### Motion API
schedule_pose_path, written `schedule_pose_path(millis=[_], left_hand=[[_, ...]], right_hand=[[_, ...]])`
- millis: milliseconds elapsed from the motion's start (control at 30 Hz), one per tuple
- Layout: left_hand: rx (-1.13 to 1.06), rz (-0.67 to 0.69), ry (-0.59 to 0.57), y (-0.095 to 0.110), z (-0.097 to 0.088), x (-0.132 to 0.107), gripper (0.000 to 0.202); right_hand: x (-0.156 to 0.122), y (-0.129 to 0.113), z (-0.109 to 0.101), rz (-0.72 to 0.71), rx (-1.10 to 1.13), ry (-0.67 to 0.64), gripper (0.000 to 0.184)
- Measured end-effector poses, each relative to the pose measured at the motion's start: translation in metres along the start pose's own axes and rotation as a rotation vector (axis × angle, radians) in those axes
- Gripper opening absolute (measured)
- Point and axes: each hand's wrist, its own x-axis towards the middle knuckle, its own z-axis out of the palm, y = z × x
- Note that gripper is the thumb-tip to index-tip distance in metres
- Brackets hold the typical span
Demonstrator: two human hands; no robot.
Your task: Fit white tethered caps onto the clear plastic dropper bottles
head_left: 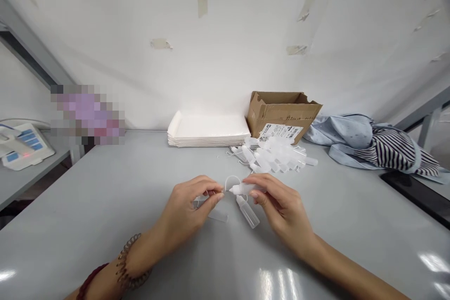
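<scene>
My right hand (281, 206) pinches a small translucent squeeze bottle (242, 189), held sideways with its white tip pointing left. My left hand (191, 206) is closed in a pinch at that tip, its fingertips on a small clear cap with a thin loop (232, 180) arching between the hands. Two more small clear bottles lie on the grey table: one bottle (248, 212) just below the held one and another bottle (218, 216) under my left fingers.
A heap of similar clear bottles (277, 155) lies behind my hands, beside an open cardboard box (281, 111). A stack of white trays (207, 130) sits at the back, crumpled cloth (379, 143) at right, a device (24, 145) at left.
</scene>
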Motion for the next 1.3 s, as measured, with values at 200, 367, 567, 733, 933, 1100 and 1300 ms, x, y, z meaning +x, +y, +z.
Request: schedule_pose_path(millis=[200,367,567,733,933,1100,1300], left_hand=[[-0.007,-0.155,-0.033,0.0036,-0.0037,0.0044,0.017],[-0.029,-0.186,-0.060,0.0044,-0.0034,0.0036,0.019],[-0.071,-0.209,-0.063,0.0033,-0.0035,0.0036,0.018],[-0.074,-0.200,-0.060,0.0046,-0.0028,0.0022,0.018],[-0.080,-0.151,-0.042,0.0035,-0.0017,-0.0004,0.017],[-0.057,-0.130,-0.045,0.0021,0.0000,-0.0008,0.017],[-0.046,-0.136,-0.040,0.0067,0.0026,-0.0010,0.018]], right_hand=[[0.0007,-0.0017,0.0005,-0.111,-0.054,0.033,0.022],[-0.0012,-0.0034,0.0018,-0.207,-0.099,0.041,0.027],[-0.0017,-0.0040,0.0023,-0.219,-0.109,0.044,0.028],[-0.0028,-0.0032,0.0031,-0.230,-0.116,0.049,0.029],[-0.0027,-0.0048,0.0041,-0.246,-0.142,0.042,0.031],[-0.0035,-0.0040,0.0071,-0.265,-0.135,0.042,0.032],[-0.0066,-0.0059,0.0067,-0.278,-0.115,0.004,0.035]])
